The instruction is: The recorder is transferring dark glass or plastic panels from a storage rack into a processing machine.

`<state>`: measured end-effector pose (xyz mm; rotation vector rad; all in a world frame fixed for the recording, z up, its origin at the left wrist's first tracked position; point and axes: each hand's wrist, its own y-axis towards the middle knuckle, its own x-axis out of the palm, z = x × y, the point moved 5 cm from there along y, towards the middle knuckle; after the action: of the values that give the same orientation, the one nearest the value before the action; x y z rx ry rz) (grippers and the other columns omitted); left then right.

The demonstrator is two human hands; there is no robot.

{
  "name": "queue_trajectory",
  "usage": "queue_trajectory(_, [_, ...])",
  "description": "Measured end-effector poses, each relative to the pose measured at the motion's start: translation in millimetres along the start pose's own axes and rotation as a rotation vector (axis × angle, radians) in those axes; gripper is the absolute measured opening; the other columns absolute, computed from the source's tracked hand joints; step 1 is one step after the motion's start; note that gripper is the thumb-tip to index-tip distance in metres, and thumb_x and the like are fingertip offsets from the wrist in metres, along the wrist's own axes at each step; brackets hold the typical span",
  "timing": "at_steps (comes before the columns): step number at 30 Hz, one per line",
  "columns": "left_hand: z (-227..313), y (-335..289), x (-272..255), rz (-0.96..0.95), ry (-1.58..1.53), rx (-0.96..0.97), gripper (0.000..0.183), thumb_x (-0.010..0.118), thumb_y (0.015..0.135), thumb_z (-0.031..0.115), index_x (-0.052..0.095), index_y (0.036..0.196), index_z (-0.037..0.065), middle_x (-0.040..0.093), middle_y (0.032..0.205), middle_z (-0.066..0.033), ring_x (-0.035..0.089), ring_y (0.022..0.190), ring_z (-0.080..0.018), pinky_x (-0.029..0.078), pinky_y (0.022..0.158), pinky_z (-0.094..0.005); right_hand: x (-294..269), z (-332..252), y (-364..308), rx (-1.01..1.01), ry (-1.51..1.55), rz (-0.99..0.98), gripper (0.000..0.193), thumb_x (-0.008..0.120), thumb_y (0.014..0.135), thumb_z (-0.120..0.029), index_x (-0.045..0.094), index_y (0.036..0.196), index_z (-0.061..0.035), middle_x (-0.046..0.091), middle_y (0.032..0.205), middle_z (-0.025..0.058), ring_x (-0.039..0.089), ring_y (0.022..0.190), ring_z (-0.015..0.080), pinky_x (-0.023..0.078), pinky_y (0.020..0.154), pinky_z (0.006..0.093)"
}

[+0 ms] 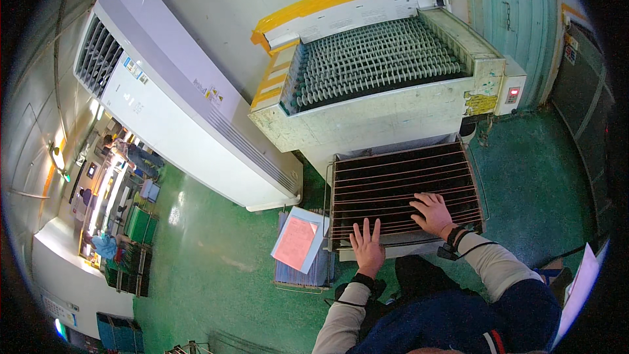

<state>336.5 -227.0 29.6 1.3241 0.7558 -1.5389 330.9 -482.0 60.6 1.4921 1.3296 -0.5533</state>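
In front of me stands a wire rack (400, 187) with thin copper-coloured rods running across a dark interior. My left hand (368, 249) is at its near edge, fingers stretched out and apart, with nothing held. Farther in and to the right, my right hand (432, 214) lies over the rods with its fingers spread; whether it presses on them I cannot tell. Both wrists carry black bands. Beyond the rack is a pale machine (380, 115) whose top bed shows rows of grey rollers (380, 59).
Left of the rack, a pink sheet (296, 242) and a light blue one lie on a stack in another rack (304, 274). A tall white air conditioner (196, 105) stands left of the machine. A control box (513, 94) is at its right. Several people work far left.
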Motion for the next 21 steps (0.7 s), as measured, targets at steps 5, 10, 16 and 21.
queue_trajectory(5, [-0.6, 0.0, -0.6, -0.007, 0.006, -0.008, 0.105, 0.081, 0.084, 0.016, 0.028, 0.174, 0.030, 0.023, 0.179, -0.0133, 0.013, 0.165, -0.0491, 0.016, 0.130, -0.0684, 0.3, -0.1, 0.0, 0.011, 0.009, -0.016, 0.047, 0.074, 0.098, -0.038, 0.070, 0.138, -0.0145, 0.058, 0.153, 0.0120, 0.052, 0.141, 0.0366, 0.039, 0.117, 0.0552])
queue_trajectory(10, [0.0, 0.1, -1.5, -0.001, -0.031, 0.001, 0.102, 0.077, 0.085, 0.012, 0.029, 0.173, 0.029, 0.023, 0.179, -0.0138, 0.013, 0.165, -0.0495, 0.015, 0.131, -0.0687, 0.7, 0.7, -0.7, 0.013, 0.007, -0.019, 0.047, 0.073, 0.099, -0.038, 0.069, 0.139, -0.0144, 0.057, 0.154, 0.0121, 0.051, 0.142, 0.0368, 0.038, 0.117, 0.0554])
queue_trajectory(16, [-0.3, -0.2, -0.5, 0.022, -0.031, 0.006, 0.102, 0.077, 0.084, 0.013, 0.030, 0.173, 0.029, 0.024, 0.179, -0.0140, 0.014, 0.164, -0.0501, 0.015, 0.130, -0.0693, 1.3, 1.2, -1.0, 0.021, 0.001, -0.022, 0.047, 0.074, 0.098, -0.038, 0.069, 0.139, -0.0148, 0.057, 0.154, 0.0123, 0.051, 0.141, 0.0366, 0.038, 0.118, 0.0555])
queue_trajectory(21, [-1.2, -0.7, -0.1, 0.017, -0.024, 0.005, 0.103, 0.079, 0.084, 0.014, 0.030, 0.173, 0.029, 0.024, 0.179, -0.0140, 0.014, 0.164, -0.0501, 0.016, 0.130, -0.0694, 1.0, -0.6, 0.0, 0.013, 0.000, -0.013, 0.047, 0.074, 0.098, -0.037, 0.069, 0.140, -0.0152, 0.057, 0.153, 0.0120, 0.052, 0.141, 0.0366, 0.038, 0.118, 0.0555])
